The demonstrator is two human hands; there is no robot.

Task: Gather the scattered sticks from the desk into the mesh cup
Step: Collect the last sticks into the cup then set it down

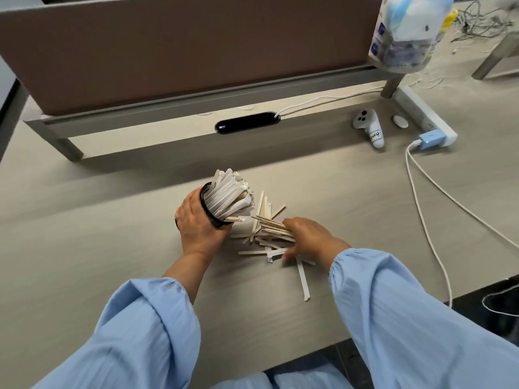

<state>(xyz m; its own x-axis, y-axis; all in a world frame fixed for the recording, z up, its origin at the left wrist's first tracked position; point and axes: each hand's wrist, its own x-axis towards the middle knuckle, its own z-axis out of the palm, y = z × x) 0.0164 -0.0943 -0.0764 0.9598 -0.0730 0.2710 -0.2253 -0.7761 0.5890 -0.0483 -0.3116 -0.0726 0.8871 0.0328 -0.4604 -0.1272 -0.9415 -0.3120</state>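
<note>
Left hand [198, 220] is wrapping around the black mesh cup [209, 211], tilting its mouth toward the pile. The cup is already holding a thick bundle [231, 196] of paper-wrapped and bare sticks, looking near full. Right hand [306, 237] is lying curled over the loose sticks [269, 230] on the worktop [112, 234], fingers closing on a few. The sticks are looking light, thin, stiff, apt to slide; best pinched as a bunch at mid-length. One stray stick [303, 279] is lying nearer the edge.

left hand [196, 220] tilts mesh cup [209, 204]; right hand [304, 237] gathers sticks [269, 234].
</note>
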